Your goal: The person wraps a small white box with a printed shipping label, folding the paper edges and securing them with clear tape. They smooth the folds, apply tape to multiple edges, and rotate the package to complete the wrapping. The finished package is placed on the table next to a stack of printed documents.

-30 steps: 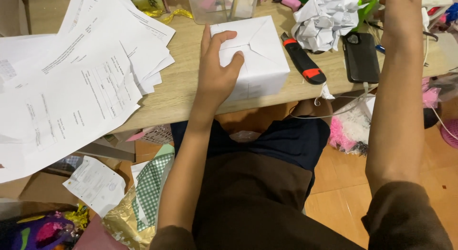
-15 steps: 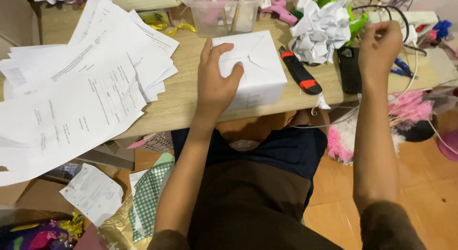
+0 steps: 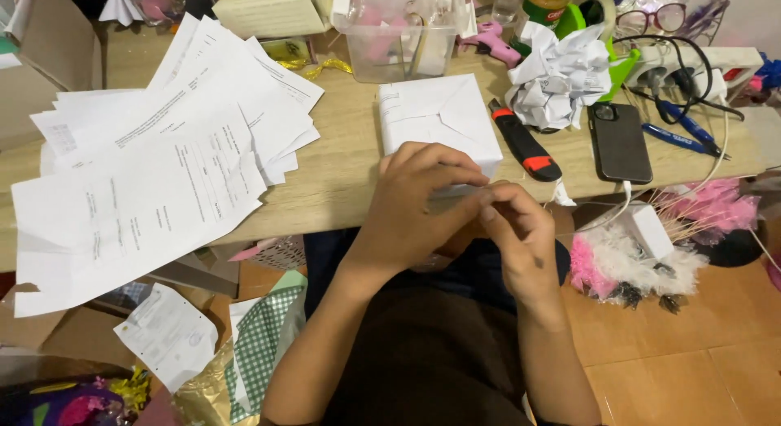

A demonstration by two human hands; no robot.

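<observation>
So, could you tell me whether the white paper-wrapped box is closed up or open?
Closed: the white paper-wrapped box shows folded flaps meeting across its top.

Even, fairly bright indoor light falls from above; shadows stay soft and short. The white papers [image 3: 154, 174] look slightly washed out. Edges bend a little, and focus is mostly sharp.

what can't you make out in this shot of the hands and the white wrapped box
Head view only:
- Near edge of the white wrapped box: covered by the left hand.
- Anything pinched between the left hand and the right hand: too small, hidden by fingertips.
- Contents of the clear plastic tub: blurred through its walls, top cut by the frame edge.
- Text on the loose printed sheets: too small.
- Eyeglasses: partly cut by the top edge.
</observation>
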